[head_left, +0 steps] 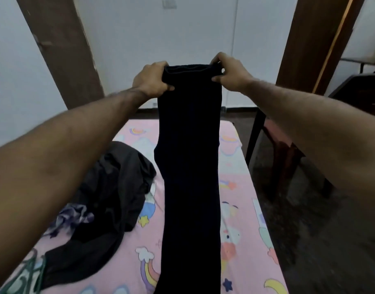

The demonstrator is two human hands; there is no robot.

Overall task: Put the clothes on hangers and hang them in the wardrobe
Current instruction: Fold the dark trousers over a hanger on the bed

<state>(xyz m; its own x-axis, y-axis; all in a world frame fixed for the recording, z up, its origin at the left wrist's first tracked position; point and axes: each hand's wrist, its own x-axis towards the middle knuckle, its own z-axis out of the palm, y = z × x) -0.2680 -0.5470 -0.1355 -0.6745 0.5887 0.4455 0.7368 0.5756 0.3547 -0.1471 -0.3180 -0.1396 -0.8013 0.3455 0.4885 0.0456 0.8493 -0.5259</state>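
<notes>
I hold a long dark navy pair of trousers (189, 166) stretched out in front of me, folded lengthwise, hanging down over the bed. My left hand (152, 79) grips the left corner of its top edge and my right hand (229, 73) pinches the right corner. On the bed to the left lies a heap of black clothes (110, 187) with a purple patterned piece (74, 217) among them. At the lower left edge lies what look like green hangers (31, 272), blurred. No wardrobe interior is visible.
The bed (241, 209) has a pink cartoon-print sheet. Brown wooden door frames (61, 49) stand left and right (309, 43) against a white wall. A dark chair or table frame (277, 149) stands on the floor right of the bed.
</notes>
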